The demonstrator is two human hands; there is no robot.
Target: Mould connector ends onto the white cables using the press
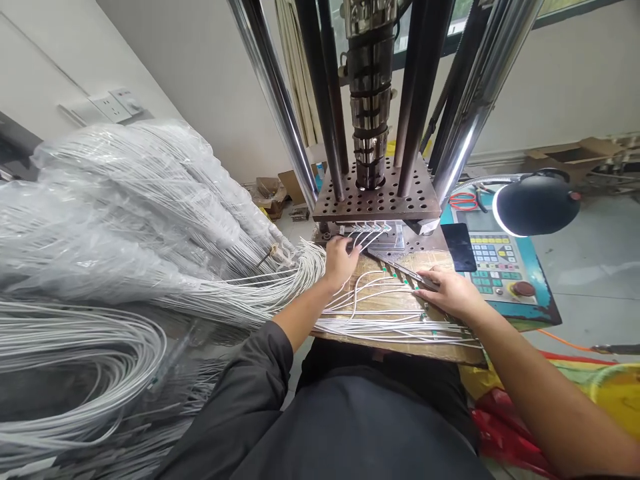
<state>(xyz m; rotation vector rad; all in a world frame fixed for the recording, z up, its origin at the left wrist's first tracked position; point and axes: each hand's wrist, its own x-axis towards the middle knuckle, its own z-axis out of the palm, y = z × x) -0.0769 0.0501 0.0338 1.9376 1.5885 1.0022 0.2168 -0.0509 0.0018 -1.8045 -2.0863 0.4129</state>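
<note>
White cables (370,325) lie across the wooden board (390,343), several with green-marked ends. Under the perforated press plate (333,207), a row of cable ends (373,228) sits at the mould. My left hand (341,261) is at the mould's front left, fingers closed around something dark that I cannot make out, beside the cables leading out. My right hand (450,290) grips the right end of a long dark metal strip (400,268), which slants up and left towards the mould. Green-marked cable ends lie just below the strip.
Plastic-wrapped cable bundles (150,200) fill the left side. A control panel (495,260) with a black lamp (540,203) above it stands at the right, with red-handled scissors (463,200) and a dark phone-like slab (457,247). Steel columns (463,147) flank the press.
</note>
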